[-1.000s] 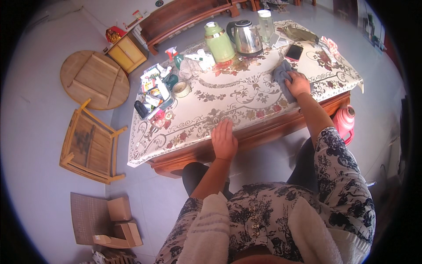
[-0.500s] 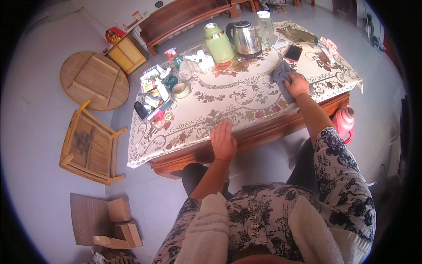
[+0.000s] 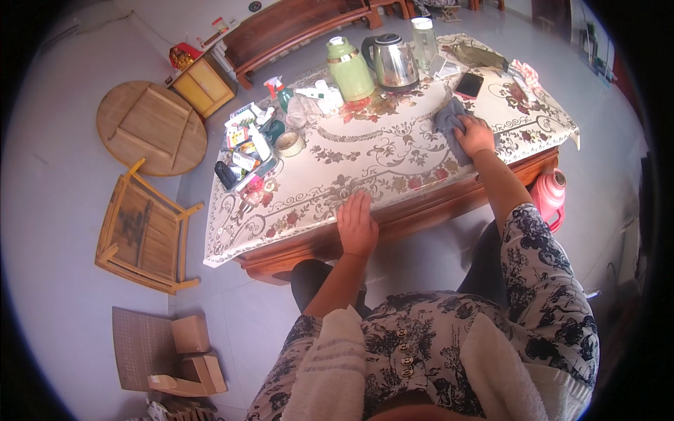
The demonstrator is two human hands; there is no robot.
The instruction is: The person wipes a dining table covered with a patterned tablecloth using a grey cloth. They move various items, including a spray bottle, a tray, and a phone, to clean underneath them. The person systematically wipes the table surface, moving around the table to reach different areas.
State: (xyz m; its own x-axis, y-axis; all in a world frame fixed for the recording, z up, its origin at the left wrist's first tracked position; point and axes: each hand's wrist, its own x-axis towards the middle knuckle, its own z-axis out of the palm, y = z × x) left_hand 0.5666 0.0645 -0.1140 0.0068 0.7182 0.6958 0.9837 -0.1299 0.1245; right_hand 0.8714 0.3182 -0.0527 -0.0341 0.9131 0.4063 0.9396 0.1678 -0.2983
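My right hand [image 3: 476, 135] is closed over a grey-blue cloth [image 3: 451, 125] that lies crumpled on the right part of the table. The fingertips are partly hidden in its folds. My left hand [image 3: 358, 223] rests flat on the near edge of the table, fingers stretched out, holding nothing. Under both hands is a white tablecloth [image 3: 379, 163] with a brown scroll and red flower pattern. Just beyond the cloth lies a dark-screened phone [image 3: 469, 85] with a pinkish edge.
Along the table's far side stand a green thermos [image 3: 349, 70], a steel kettle [image 3: 394, 63] and a clear bottle [image 3: 424, 43]. Small packages [image 3: 247, 144], a tape roll [image 3: 289, 144] and a spray bottle [image 3: 279, 92] crowd the left end. A pink thermos [image 3: 549, 193] stands right of the table.
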